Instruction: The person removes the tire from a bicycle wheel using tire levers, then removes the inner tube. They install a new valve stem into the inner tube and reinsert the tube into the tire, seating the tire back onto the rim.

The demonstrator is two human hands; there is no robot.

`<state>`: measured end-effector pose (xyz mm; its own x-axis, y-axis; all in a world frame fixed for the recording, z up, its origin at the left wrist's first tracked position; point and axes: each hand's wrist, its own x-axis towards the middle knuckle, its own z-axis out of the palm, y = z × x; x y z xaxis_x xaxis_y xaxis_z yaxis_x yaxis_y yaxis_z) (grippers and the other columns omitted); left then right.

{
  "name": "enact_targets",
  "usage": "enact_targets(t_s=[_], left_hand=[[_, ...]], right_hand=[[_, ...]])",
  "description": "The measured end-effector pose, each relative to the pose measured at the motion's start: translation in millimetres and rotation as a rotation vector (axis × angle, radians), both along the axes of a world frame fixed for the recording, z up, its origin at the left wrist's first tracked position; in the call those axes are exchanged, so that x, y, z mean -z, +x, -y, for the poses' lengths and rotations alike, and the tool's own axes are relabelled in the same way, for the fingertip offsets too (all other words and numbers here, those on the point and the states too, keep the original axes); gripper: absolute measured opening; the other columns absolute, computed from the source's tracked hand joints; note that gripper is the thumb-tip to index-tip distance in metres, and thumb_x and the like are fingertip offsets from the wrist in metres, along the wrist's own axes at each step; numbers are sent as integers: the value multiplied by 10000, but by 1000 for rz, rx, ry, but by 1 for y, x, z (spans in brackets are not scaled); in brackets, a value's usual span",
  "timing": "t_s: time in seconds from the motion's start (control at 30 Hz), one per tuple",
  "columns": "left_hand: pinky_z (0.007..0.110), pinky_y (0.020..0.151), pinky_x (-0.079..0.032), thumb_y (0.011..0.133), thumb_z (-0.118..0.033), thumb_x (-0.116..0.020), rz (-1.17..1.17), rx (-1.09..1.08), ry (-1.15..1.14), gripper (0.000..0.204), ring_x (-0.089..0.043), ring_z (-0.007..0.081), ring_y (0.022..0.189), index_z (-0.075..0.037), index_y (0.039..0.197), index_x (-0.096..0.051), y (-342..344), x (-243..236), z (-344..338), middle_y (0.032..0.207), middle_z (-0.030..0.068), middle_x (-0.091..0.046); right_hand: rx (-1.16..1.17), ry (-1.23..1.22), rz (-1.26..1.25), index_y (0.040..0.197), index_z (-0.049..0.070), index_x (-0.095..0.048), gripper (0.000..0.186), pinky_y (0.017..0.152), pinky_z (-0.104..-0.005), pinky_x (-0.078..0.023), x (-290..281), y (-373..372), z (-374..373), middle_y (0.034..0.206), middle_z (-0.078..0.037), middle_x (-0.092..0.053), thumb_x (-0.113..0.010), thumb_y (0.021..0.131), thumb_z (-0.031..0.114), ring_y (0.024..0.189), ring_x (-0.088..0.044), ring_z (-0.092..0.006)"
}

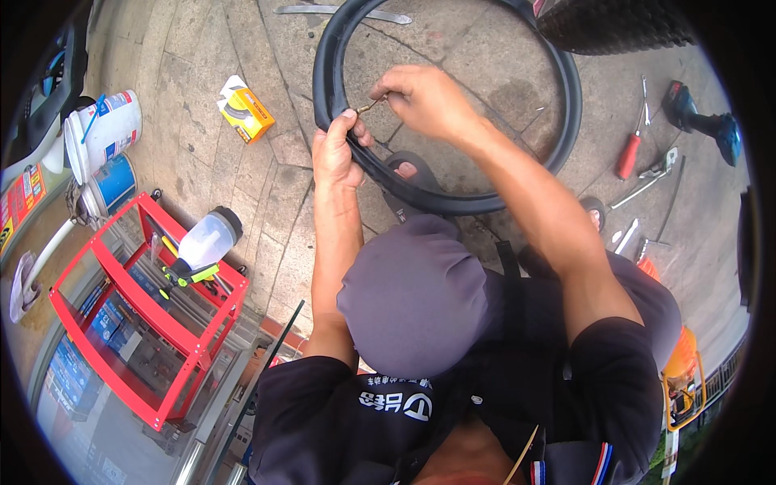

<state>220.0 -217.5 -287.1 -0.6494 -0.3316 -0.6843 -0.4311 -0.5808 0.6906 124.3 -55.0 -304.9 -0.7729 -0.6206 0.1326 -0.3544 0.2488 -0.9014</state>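
Note:
A black inner tube (569, 105) is held up in a ring above the paving. My left hand (336, 153) grips its left side, with the thumb pressed beside a brass valve stem (366, 107) that sticks out toward the ring's middle. From the right, my right hand (428, 99) reaches across the ring, its thumb and fingertips pinched at the stem's outer end. Whether a small cap or nut sits between those fingertips is too small to tell. Left of the tube, an opened yellow box (246, 113) lies on the ground.
A tyre lever (343, 11) and a dark tyre (614, 28) lie at the far side. To the right are a red-handled screwdriver (628, 156), a cordless drill (703, 121) and an adjustable wrench (659, 166). A red metal frame (121, 275), spray bottle (208, 240) and white bucket (113, 133) stand left.

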Motion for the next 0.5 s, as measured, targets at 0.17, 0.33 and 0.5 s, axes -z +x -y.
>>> enact_targets(t_s=[0.17, 0.33, 0.5], left_hand=[[336, 627, -440, 898, -166, -635, 12, -25, 25, 118, -500, 178, 629, -69, 869, -576, 0, 2, 0, 704, 38, -534], [325, 579, -453, 888, -135, -647, -10, -45, 36, 111, -523, 176, 589, -52, 877, -575, -1, 3, 0, 684, 47, -549], [335, 611, -454, 899, -152, -635, 4, 7, -23, 110, -508, 171, 611, -65, 871, -574, -1, 2, -2, 691, 30, -539]], right_hand=[[196, -137, 227, 969, 36, -665, 118, 767, -314, -539, 10, 12, 3, 941, -66, -708, -606, 870, 8, 878, -676, -162], [202, -366, 841, 1099, 5, -606, 214, 742, -278, -523, 37, 15, -1, 924, -44, -675, -631, 895, 67, 839, -643, -134], [60, -377, 1024, 1182, -4, -596, 305, 693, -248, -501, 24, 14, 2, 921, -38, -670, -653, 913, 128, 795, -617, -98]])
